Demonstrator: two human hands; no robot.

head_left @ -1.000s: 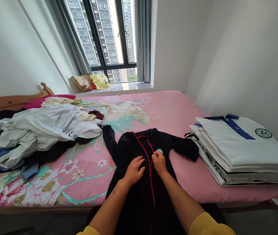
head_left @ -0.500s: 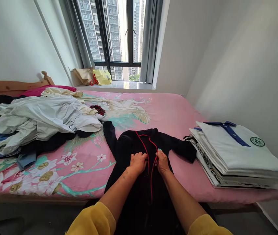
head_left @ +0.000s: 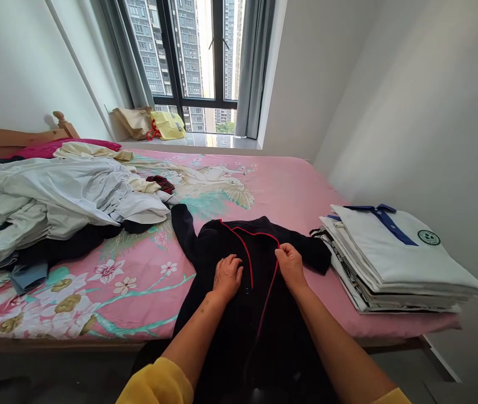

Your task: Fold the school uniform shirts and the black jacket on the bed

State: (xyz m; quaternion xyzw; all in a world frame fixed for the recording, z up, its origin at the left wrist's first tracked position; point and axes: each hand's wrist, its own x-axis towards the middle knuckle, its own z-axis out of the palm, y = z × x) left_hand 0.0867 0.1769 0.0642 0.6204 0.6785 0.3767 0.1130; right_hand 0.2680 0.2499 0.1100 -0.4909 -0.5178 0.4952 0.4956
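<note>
Pink floral bed (head_left: 281, 191), clothes heap (head_left: 54, 202) along its left side, stack of folded white polo shirts (head_left: 390, 252) at its right edge. Black jacket (head_left: 260, 264) lies spread at the middle of the near edge. Left hand (head_left: 227, 278) sits on the jacket front, fingers curled, grip unclear. Right hand (head_left: 290, 266) pinches the red piping (head_left: 243, 252), fingers (head_left: 283, 252) narrow.

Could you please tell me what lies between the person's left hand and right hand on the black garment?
In the head view, the black red-piped garment's cloth lies between the left hand and right hand, crossed by thin red piping.
</note>
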